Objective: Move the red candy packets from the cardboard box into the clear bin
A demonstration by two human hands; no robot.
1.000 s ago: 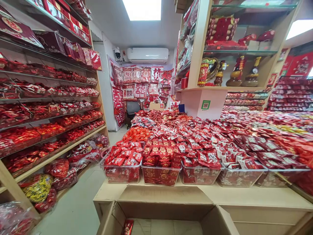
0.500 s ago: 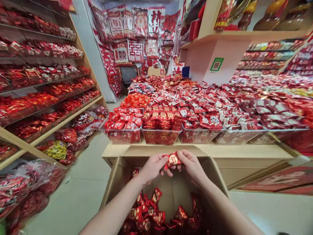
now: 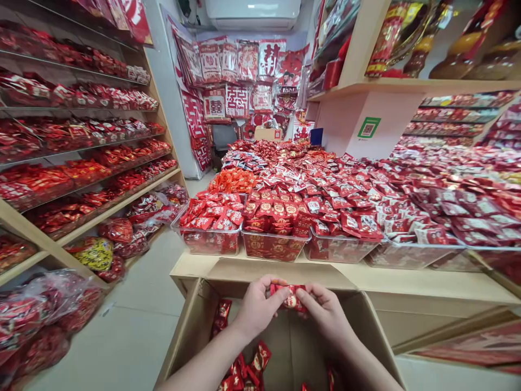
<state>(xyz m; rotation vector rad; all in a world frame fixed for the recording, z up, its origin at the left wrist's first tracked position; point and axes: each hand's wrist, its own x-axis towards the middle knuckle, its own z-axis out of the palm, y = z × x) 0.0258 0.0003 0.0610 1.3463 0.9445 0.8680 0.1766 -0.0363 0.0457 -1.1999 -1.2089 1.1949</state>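
Between my two hands is a small red wrapped candy (image 3: 291,298) with pale gold printing. My left hand (image 3: 260,305) pinches its left end, thumb on top. My right hand (image 3: 323,307) grips the right end in the same way. Both hands are over the open cardboard box (image 3: 368,320), near its far wall. Inside the box lie several loose red wrapped candies (image 3: 260,358), mostly at the left and near side; my forearms hide part of them.
Behind the box, a wooden counter (image 3: 195,266) carries clear plastic bins (image 3: 277,245) heaped with red packets. Shelves (image 3: 93,174) of red packets line the left side, with filled plastic bags (image 3: 44,320) on the floor below. A wooden cabinet (image 3: 391,87) juts out at upper right.
The view has tilted up, so the counter and box sit lower in the picture. Both hands still hold the candy; their fingers have shifted on it, with the thumbs closer together.
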